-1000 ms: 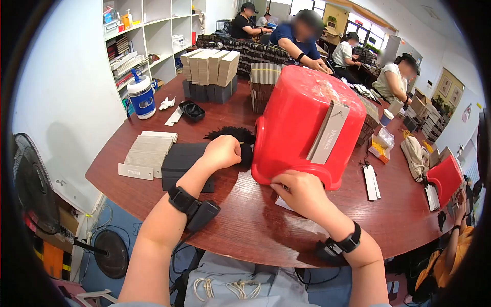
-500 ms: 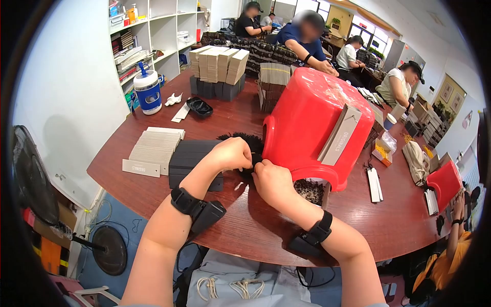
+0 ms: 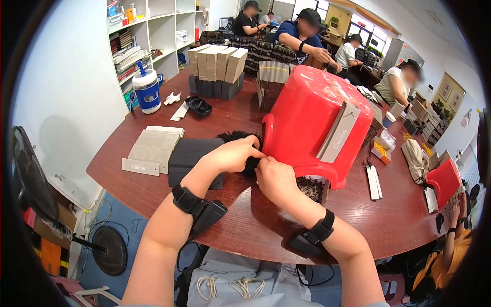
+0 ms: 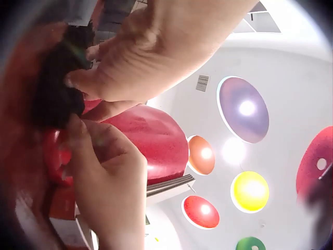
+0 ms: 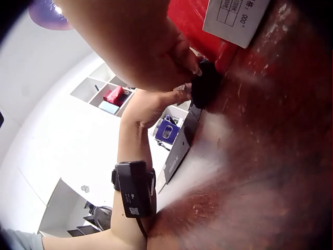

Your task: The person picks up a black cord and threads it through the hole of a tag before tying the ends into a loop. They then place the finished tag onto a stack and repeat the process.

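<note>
Both hands meet at a dark bundle of black strands (image 3: 249,165) left of an upturned red plastic tub (image 3: 319,115). My left hand (image 3: 232,155) pinches the bundle (image 4: 60,80) from the left, its index finger reaching toward the right fingertips. From the tub side, my right hand (image 3: 276,176) pinches the bundle's near edge, thumb and finger together. The right wrist view shows the black bundle (image 5: 207,86) low over the table, at the fingertips of both hands. What lies between the fingertips is hidden. A grey printed card (image 3: 340,134) leans on the tub.
Dark grey blocks (image 3: 192,156) and a fan of pale cards (image 3: 156,146) lie left of the hands. Beneath the tub's rim is a box with black bits (image 3: 311,188). Card stacks (image 3: 217,64) and a blue-white jug (image 3: 147,92) stand farther back. Several people work beyond.
My right hand has moved left from the tub's lower rim to the black bundle, uncovering the box beneath. My left hand has shifted slightly right, and its index finger now reaches out.
</note>
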Motion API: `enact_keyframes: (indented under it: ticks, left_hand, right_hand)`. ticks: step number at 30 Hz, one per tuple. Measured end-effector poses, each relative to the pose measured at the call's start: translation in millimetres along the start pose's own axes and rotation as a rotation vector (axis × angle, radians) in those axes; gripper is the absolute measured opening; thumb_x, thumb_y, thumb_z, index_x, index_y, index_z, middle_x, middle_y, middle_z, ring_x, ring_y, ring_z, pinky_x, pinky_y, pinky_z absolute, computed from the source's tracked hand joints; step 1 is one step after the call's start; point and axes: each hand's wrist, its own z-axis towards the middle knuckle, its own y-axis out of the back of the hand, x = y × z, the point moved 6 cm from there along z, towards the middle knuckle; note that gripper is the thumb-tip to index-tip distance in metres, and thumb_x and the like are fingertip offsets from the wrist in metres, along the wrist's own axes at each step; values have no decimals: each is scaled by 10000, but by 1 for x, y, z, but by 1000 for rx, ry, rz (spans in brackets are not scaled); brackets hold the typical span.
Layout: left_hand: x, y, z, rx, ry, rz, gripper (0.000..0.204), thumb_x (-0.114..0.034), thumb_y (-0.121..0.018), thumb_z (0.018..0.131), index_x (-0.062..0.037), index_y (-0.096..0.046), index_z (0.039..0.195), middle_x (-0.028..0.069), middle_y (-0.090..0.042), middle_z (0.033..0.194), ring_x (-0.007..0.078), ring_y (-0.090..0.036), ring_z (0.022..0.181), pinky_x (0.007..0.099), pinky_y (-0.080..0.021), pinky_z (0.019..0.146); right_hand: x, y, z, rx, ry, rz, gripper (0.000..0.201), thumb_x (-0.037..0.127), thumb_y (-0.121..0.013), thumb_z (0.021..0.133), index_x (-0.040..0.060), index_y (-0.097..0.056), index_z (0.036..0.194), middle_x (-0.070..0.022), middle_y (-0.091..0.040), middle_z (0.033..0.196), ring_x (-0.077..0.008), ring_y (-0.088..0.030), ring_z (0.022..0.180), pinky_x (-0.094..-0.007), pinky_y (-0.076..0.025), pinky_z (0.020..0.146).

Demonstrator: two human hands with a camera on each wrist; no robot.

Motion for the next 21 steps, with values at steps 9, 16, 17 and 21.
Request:
enact_keyframes:
  ticks: [9, 16, 17, 21]
  left_hand:
    - [4, -11, 4, -35, -40, -16, 423, 89, -449, 613, -113, -601, 951, 105, -491, 972, 265, -483, 935, 324, -398, 789]
    - [-1, 12, -3, -70, 72, -117, 325, -25, -587, 609, -78, -595, 929, 124, -498, 934, 278, -478, 934, 329, -393, 795]
    - [-5, 31, -8, -226, 37, -33, 304, -78, -658, 569, -37, -600, 865, 129, -552, 826, 259, -551, 798, 323, -447, 686]
    - [-53, 25, -27, 178, 388, -872, 502, -429, -492, 784, 56, -590, 702, 135, -596, 615, 147, -545, 431, 221, -411, 369]
  right_hand:
    - [-1, -1, -18, 192, 13, 143, 128, 124, -518, 717, 0, -522, 686, -148, -553, 685, -302, -558, 651, -380, -441, 572]
    - [-13, 47, -43, 356, -50, 582, 117, 100, -540, 694, -16, -538, 689, -135, -562, 634, -251, -563, 586, -326, -435, 541]
    - [-20, 50, -46, 387, -155, 699, 125, 102, -537, 711, -22, -540, 695, -114, -561, 612, -204, -557, 554, -300, -430, 518]
    - [-27, 68, -44, 348, -313, 804, 117, 85, -545, 752, -28, -547, 722, -35, -531, 547, -66, -496, 468, -215, -385, 434]
